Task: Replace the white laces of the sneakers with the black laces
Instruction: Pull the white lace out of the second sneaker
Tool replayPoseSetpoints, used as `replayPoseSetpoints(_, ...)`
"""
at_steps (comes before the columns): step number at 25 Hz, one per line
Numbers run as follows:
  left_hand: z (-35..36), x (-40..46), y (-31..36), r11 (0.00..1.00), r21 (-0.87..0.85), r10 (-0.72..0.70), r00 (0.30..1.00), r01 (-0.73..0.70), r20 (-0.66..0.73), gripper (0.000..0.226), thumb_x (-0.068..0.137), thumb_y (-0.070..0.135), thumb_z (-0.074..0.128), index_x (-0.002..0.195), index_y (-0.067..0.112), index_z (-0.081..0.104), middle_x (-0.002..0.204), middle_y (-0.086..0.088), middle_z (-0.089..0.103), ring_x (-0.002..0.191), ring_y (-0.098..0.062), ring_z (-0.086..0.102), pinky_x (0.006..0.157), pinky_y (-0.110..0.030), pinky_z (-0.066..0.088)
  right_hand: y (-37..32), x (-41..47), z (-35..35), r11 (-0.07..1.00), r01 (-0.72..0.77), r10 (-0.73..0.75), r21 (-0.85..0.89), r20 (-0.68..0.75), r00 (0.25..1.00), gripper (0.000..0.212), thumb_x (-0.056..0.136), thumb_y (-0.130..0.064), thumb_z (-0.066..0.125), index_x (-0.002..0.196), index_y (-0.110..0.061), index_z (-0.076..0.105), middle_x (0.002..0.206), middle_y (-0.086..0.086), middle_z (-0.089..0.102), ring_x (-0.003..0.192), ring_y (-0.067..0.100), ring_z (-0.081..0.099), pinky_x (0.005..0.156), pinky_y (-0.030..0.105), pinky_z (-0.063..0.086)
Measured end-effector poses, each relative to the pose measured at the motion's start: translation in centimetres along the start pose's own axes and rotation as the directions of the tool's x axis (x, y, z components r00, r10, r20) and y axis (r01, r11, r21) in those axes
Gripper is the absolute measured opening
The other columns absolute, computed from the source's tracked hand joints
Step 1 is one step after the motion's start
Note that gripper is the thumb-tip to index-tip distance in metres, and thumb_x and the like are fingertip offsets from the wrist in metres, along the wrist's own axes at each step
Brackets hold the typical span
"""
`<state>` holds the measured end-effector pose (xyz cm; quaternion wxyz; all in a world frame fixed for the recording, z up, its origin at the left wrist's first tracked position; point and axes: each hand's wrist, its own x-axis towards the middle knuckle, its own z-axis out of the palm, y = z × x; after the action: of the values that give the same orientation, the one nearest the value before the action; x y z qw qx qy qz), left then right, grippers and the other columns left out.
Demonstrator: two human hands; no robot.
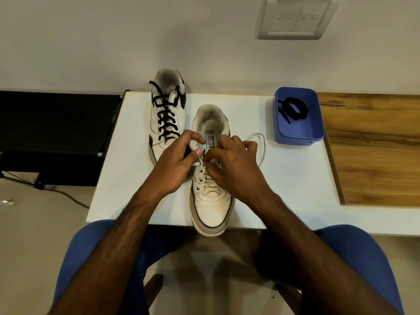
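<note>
Knees [95, 251] framed the near sneaker [210, 201], toe toward the person for reach. Left hand [175, 164] pinched its tongue, likely steadying it; right hand [231, 169], close beside, pinched the white lace [261, 146], whose slack looped right of that hand. Beyond the left hand, the far sneaker [167, 110] was relaced. A black lace [294, 109] waited in the tub [297, 137], far right.

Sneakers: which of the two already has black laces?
The far sneaker, left of the hands; black laces cross it. The near sneaker still has white laces.
</note>
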<state>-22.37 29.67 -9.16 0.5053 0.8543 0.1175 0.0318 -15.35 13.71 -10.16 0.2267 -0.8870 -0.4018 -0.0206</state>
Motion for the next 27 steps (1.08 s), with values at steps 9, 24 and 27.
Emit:
replayPoseSetpoints(9,-0.2,0.1,-0.3,0.997,0.082,0.004,1.0,-0.001,-0.028,0.017,0.101,0.024,0.056,0.113,0.036,0.058,0.073,-0.004,0.061,0.064,-0.016,0.056,0.069,-0.039,0.048,2.1,-0.4,-2.4,0.995,-0.09,0.096,0.053,-0.139,0.986,0.018,0.086,-0.039,0.063,0.098,-0.027,0.071,0.094,-0.015,0.039,0.094,0.01,0.045,0.087,0.032,0.018)
replayPoseSetpoints(24,0.0,0.0,-0.2,0.993,0.118,0.018,0.999,-0.014,-0.04,0.015,0.098,0.036,0.052,0.112,0.042,0.055,0.07,0.017,0.059,0.064,-0.002,0.053,0.094,-0.06,0.045,1.4,-0.3,-1.8,1.0,-0.023,0.025,0.015,-0.124,0.992,0.02,0.087,-0.034,0.066,0.105,-0.028,0.071,0.096,-0.009,0.048,0.097,0.014,0.05,0.087,0.036,0.023)
replayPoseSetpoints(27,0.0,0.1,-0.1,0.995,0.102,0.006,0.999,-0.002,-0.047,0.018,0.096,0.04,0.051,0.112,0.042,0.056,0.074,0.009,0.061,0.067,-0.005,0.054,0.095,-0.06,0.045,0.3,-0.1,-0.2,0.998,0.031,-0.033,-0.045,-0.028,0.999,0.013,0.088,-0.032,0.069,0.099,-0.026,0.074,0.098,-0.002,0.053,0.098,0.022,0.053,0.086,0.043,0.03)
